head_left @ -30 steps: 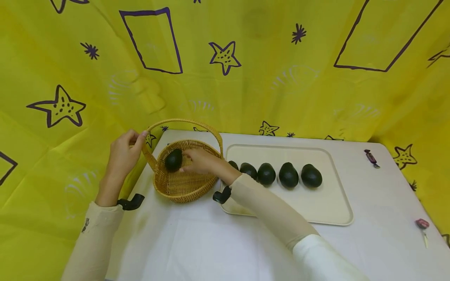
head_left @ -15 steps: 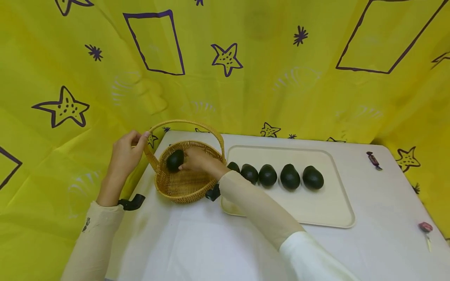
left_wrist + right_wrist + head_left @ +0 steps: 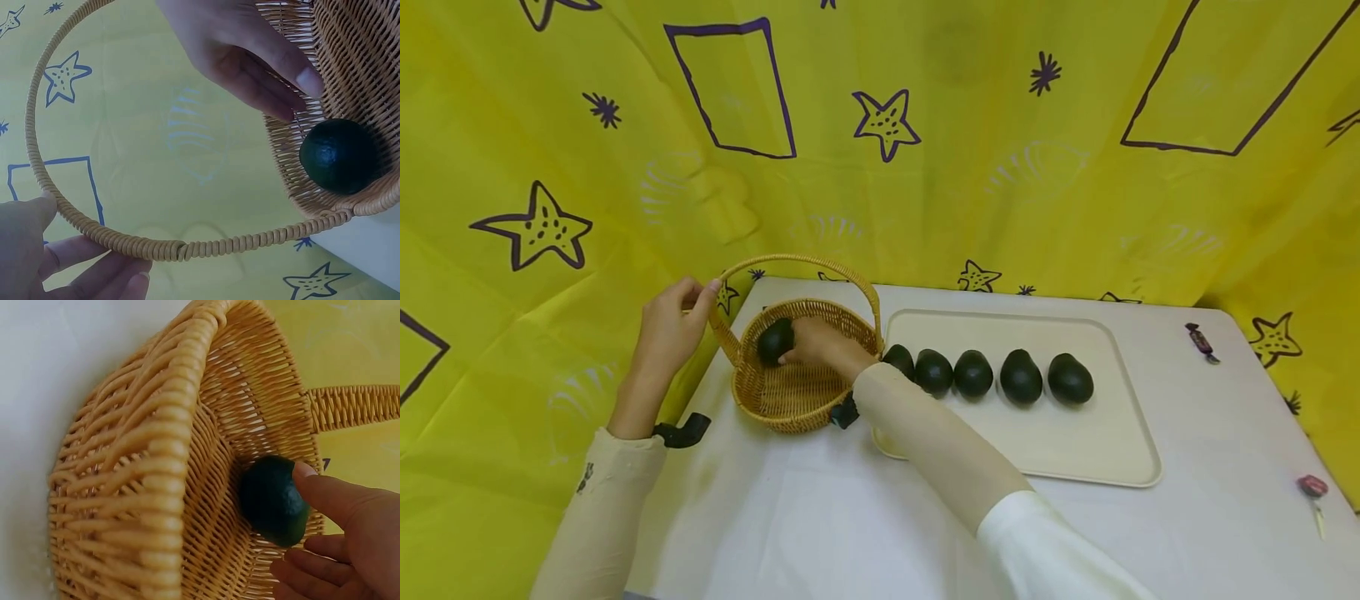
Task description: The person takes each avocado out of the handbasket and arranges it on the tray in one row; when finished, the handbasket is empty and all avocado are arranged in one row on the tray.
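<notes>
A wicker basket (image 3: 796, 421) with a tall arched handle (image 3: 805, 259) stands at the left of the table. My left hand (image 3: 672, 329) holds this handle on its left side, thumb on one side and fingers on the other. One dark green avocado (image 3: 774, 342) lies inside, against the basket's left wall. Over the basket my right hand (image 3: 820, 343) reaches in beside that avocado. In the right wrist view the thumb (image 3: 305, 470) overlaps the avocado's edge and the other fingers are spread loosely below. The left wrist view shows a small gap between fingertips and avocado (image 3: 340, 156).
A cream tray (image 3: 1075, 454) to the right of the basket bears several avocados (image 3: 1021, 377) in a row, partly behind the right forearm. A wrapped candy (image 3: 1202, 342) and a lollipop (image 3: 1313, 487) lie on the table's right side. A yellow patterned cloth (image 3: 940, 200) hangs behind.
My right hand and forearm have moved left, nearer the avocado in the basket. The left hand still holds the handle. The head view has shifted slightly.
</notes>
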A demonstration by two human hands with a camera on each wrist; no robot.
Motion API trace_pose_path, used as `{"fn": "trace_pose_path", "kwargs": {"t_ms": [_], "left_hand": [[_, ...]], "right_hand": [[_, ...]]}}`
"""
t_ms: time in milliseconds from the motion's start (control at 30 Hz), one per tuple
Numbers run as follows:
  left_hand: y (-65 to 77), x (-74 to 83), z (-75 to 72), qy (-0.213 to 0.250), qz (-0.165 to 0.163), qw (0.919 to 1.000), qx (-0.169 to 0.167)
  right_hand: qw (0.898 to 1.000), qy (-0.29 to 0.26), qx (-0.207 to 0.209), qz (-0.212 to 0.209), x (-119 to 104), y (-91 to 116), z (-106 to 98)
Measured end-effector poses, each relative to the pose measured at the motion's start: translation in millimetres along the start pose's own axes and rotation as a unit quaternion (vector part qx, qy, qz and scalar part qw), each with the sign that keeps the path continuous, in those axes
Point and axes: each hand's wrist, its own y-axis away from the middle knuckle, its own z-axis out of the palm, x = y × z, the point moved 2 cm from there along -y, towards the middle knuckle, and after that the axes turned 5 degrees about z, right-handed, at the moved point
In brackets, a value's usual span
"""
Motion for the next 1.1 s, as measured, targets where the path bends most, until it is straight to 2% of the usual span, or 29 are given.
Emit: {"fn": "trace_pose_path", "kwargs": {"t_ms": [233,567,1100], "left_hand": [[-1.4,0.1,0.4,-0.002,-0.004,1.0000,0.005],[-2.1,-2.9,1.7,0.004,-0.004,0.9999,0.010],[-2.4,-1.7,3.8,0.002,-0.007,0.9999,0.011]], "right_hand": [[1.000,-0.002,0.004,0.009,-8.3,-7.5,6.8],[0.998,0.046,0.010,0.032,-16.7,-18.0,16.7],[0.996,0.039,0.028,0.070,-24.7,-25.2,21.8]]}}
